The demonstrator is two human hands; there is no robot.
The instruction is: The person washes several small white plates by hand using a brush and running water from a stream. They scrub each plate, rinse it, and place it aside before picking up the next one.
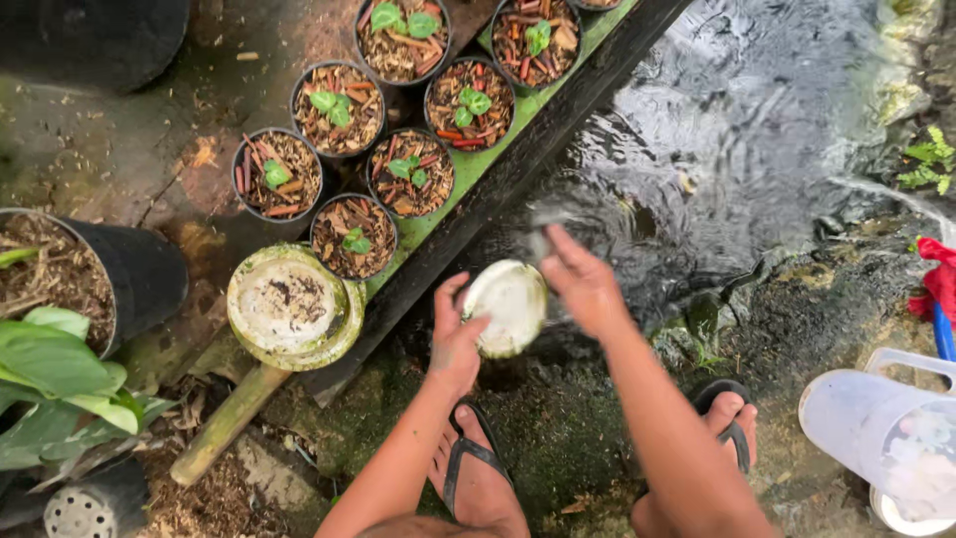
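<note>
- At the edge of flowing water [757,120], the left hand [456,339] grasps a round pale dish [506,307] by its rim, held just above the wet ground.
- The right hand [583,284] touches the dish's far edge, fingers blurred; its grip cannot be told.
- Nearby: stacked dishes [289,307], seedling pots [398,110], a clear jug [881,428].

Viewpoint: one head-worn camera, aimed steeply down past the knees.
Facing: wet ground and running water [757,130] ahead, feet at the bottom edge.
Nearness: close; both forearms fill the lower centre.
Shared views: none, a single view is given.
</note>
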